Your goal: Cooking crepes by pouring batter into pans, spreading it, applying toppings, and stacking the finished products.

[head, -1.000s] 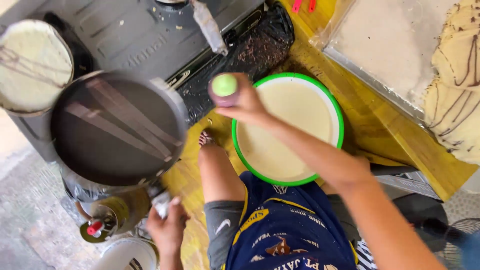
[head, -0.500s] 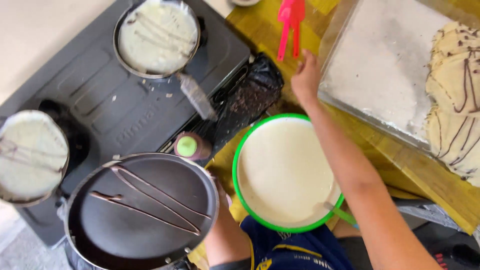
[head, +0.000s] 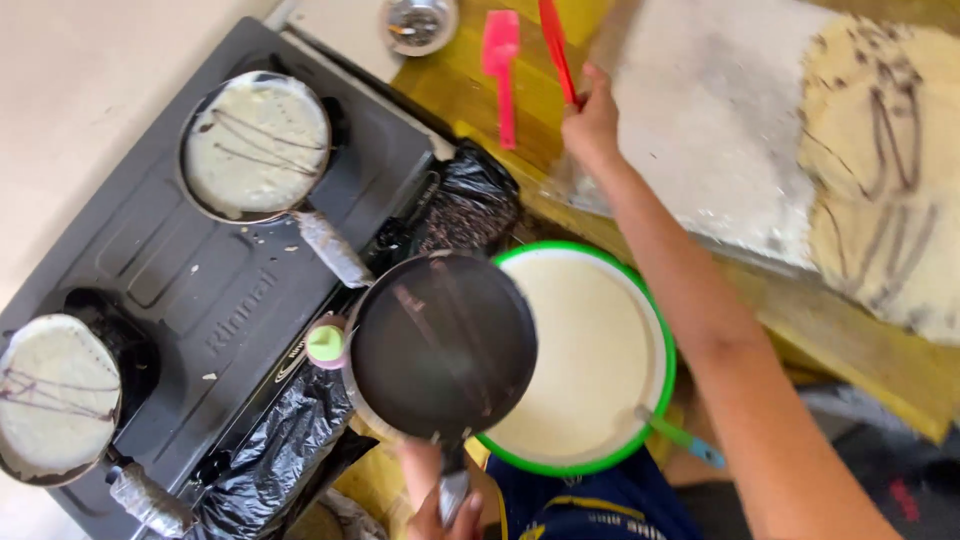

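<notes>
Black round frying pan, empty and streaked, hangs near the middle, overlapping the left rim of a green-rimmed bowl of pale batter; the left hand wraps its fingers tight around the pan's handle at the near edge. Left, a dark grey stove carries two pans of chocolate-striped crepes. Far off, the right hand pinches a red spatula beside a pink spatula.

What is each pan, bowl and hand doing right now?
Dark pan: empty, held over the bowl.
Left hand: gripping the pan handle.
Right hand: holding the red spatula.
Green-rimmed bowl: full of pale batter.
Two stove pans: hold batter with dark lines.
Pink spatula: lying on the table.
</notes>
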